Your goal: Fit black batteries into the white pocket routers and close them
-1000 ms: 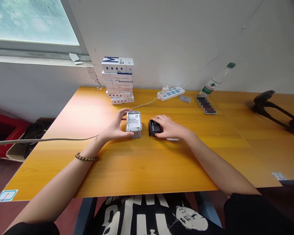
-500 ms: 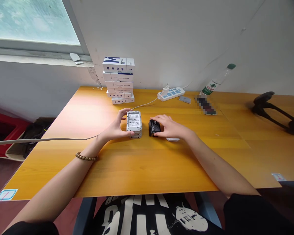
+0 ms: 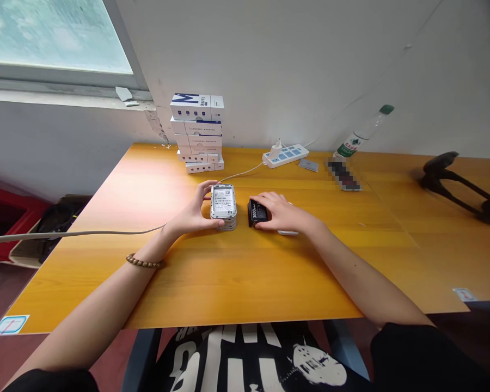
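Note:
A stack of white-framed devices stands on the table, the top one showing a printed label and barcode. My left hand is closed around its left side, thumb at the near edge and fingers at the far one. A short way to the right is a stack of black batteries marked 3000mAh. My right hand grips it from the right, with the thumb at the near side and the fingers across the far side. Partly hidden under that hand lies a white flat piece.
White boxes are piled at the back by the wall. A power strip, a small grey packet, a blurred-out phone and a bottle are behind to the right. A black stand is far right; a cable crosses at left.

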The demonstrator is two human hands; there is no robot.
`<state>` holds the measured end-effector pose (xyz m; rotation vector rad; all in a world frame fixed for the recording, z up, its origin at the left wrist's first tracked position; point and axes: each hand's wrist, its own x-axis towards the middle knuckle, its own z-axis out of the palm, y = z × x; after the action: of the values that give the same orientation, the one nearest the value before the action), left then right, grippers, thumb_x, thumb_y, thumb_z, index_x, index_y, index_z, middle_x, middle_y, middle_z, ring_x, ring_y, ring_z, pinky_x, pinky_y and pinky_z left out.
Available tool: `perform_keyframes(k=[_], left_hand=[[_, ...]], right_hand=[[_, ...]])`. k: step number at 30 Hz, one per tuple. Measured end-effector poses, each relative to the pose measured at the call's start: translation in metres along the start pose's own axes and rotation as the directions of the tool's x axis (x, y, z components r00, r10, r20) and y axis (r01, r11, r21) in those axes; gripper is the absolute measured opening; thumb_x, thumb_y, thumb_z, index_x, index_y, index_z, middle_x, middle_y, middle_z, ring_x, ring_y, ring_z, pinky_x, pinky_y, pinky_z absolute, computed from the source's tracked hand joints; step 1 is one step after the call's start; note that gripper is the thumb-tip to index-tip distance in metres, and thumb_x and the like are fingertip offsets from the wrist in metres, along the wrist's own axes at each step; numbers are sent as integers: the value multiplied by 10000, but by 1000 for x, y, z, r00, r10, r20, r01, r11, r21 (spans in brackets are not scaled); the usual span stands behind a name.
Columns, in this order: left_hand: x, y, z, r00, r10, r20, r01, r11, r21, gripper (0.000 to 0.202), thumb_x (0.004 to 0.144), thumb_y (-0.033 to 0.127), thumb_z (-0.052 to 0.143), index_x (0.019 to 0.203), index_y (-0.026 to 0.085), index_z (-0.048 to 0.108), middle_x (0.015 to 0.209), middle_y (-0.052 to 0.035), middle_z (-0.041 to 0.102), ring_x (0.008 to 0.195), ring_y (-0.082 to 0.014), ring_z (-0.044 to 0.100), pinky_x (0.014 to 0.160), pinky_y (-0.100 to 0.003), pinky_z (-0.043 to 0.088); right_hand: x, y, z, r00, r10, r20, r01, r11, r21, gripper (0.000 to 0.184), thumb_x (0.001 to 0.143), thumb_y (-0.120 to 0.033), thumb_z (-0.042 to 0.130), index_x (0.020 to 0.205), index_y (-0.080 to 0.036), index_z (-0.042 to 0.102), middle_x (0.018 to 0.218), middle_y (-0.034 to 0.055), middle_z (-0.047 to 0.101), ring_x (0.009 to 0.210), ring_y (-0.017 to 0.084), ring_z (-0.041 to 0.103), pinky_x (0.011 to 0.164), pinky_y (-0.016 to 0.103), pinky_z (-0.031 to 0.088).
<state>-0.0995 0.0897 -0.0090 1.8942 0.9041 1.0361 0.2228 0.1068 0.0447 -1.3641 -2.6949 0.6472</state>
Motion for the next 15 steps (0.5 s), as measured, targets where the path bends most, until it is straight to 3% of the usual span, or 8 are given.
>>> perform_keyframes(k=[6, 15], left_hand=[[0, -1, 1, 1000, 16, -5, -16, 1000, -1, 992, 774, 525, 947, 1551, 377, 348, 1610, -142, 500, 1558, -427, 418, 1247, -653, 369], [2, -3, 0, 1000, 6, 2, -6, 1000, 9, 1004, 764, 545, 949, 1548, 371, 347, 1575, -151, 532, 1506, -423, 472, 1234, -675, 362]], right_hand=[[1, -3, -1, 1000, -30, 6, 30, 999, -27, 867, 867, -513, 780, 1629, -255, 458, 1554, 158, 576, 1433, 437, 492, 1197, 593, 392], [3, -6, -1, 1000, 1, 18, 0, 1000, -25, 989, 833, -441, 810, 1685, -224, 356, 1505, 178, 597, 1389, 433, 536, 1160, 569, 424]])
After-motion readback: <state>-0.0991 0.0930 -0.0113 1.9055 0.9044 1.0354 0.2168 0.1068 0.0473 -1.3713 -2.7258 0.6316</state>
